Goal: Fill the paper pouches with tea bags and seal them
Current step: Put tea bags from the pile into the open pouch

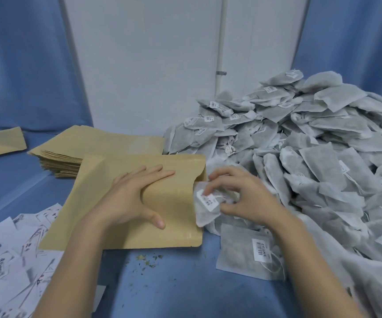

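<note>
A brown paper pouch lies flat on the blue table, its open mouth facing right. My left hand rests on top of it with straight, spread fingers. My right hand pinches a grey tea bag with a white barcode tag, and the bag sits partly inside the pouch's mouth. Another tea bag lies flat just below my right wrist. A large heap of grey tea bags fills the right side of the table.
A stack of flat brown pouches lies behind the open pouch, with more pouches at far left. White printed labels are scattered at lower left. Tea crumbs dot the blue cloth in front. A white wall panel stands behind.
</note>
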`<state>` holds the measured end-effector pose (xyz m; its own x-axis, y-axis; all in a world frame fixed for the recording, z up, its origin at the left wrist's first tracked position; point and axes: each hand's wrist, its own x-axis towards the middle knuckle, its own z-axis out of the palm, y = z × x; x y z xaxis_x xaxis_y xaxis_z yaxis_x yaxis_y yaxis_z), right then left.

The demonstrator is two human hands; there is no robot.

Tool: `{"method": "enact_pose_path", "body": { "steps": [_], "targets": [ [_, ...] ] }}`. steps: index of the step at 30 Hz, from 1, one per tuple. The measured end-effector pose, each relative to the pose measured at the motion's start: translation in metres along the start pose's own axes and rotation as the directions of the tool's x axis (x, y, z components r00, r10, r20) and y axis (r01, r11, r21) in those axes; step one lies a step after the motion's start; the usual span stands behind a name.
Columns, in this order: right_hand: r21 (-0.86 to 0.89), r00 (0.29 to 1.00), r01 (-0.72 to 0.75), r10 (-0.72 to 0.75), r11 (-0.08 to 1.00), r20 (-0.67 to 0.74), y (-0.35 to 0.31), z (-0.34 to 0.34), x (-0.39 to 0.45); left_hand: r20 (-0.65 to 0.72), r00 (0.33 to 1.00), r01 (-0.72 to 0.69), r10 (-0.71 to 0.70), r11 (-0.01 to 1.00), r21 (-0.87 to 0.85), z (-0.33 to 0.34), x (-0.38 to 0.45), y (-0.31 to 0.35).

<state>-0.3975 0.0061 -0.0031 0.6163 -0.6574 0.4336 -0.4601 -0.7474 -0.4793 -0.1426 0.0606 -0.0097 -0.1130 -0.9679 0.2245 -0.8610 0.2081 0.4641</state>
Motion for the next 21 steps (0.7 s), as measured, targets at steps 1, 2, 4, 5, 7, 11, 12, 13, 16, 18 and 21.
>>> {"method": "enact_pose_path", "body": {
  "steps": [1,2,4,5,7,11,12,13,16,18,21],
  "targets": [
    [0.023,1.0,0.017,-0.017,1.0,-0.021,-0.003,0.006,0.003,0.013,1.0,-0.015,0.015,0.999,-0.033,-0.001,-0.001,0.002],
    [0.027,0.999,0.042,-0.041,0.999,-0.036,-0.006,0.009,0.006,0.02,1.0,-0.022,0.023,0.997,-0.068,-0.003,-0.002,0.003],
    [-0.05,0.996,0.078,-0.079,0.996,-0.027,-0.006,0.014,0.009,0.014,0.999,-0.032,0.034,0.99,-0.137,-0.005,-0.005,0.003],
    [-0.095,0.994,0.094,-0.099,0.991,-0.043,-0.007,0.016,0.01,0.012,0.999,-0.039,0.042,0.986,-0.16,-0.006,-0.006,0.004],
    [-0.237,0.972,0.151,-0.187,0.96,-0.141,-0.012,0.024,0.01,0.021,0.998,-0.054,0.059,0.983,-0.176,-0.005,-0.005,0.007],
    [-0.305,1.0,0.008,-0.015,0.952,-0.022,-0.026,0.052,0.017,0.063,0.992,-0.098,0.107,0.985,-0.141,0.001,0.0,0.014],
    [-0.173,0.989,-0.077,0.097,0.982,0.109,-0.027,0.056,0.02,0.069,0.991,-0.1,0.111,0.985,-0.144,0.002,0.0,0.014],
    [-0.075,0.968,-0.147,0.159,0.986,0.193,-0.026,0.057,0.022,0.073,0.991,-0.099,0.112,0.982,-0.159,0.003,0.001,0.012],
    [0.218,0.956,-0.201,0.143,0.955,0.255,-0.024,0.054,0.018,0.062,0.994,-0.082,0.094,0.983,-0.164,0.001,0.0,0.008],
    [0.393,0.981,-0.181,0.191,0.902,0.014,-0.015,0.049,0.014,0.012,0.998,-0.06,0.062,0.99,-0.127,-0.003,-0.001,0.007],
    [0.245,0.897,-0.282,0.345,0.928,-0.275,0.018,0.047,0.023,-0.049,0.998,0.026,-0.029,0.998,-0.063,-0.009,-0.002,0.007]
  ]
}}
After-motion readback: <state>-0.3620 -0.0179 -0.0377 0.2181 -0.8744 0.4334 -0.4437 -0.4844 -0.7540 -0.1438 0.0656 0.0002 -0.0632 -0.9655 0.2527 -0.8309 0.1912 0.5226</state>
